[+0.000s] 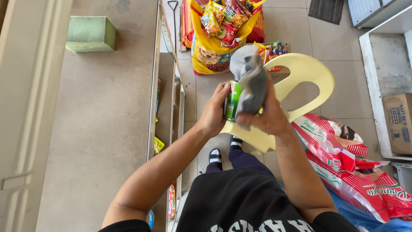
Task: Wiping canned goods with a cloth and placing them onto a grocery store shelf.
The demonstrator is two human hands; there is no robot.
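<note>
My left hand [213, 112] grips a green can [232, 99] from its left side, held at chest height above the floor. A grey cloth [251, 81] is bunched in my right hand [270, 115] and pressed against the can's right side and top. Most of the can is hidden by the cloth and my fingers. Both hands are close together over a pale yellow plastic chair [303, 72].
A beige counter top [98, 120] runs along the left with a green sponge block [90, 33] on it. A yellow sack filled with snack packets [216, 38] stands ahead. Red-and-white sacks [343, 150] lie to the right, beside a cardboard box [399, 122].
</note>
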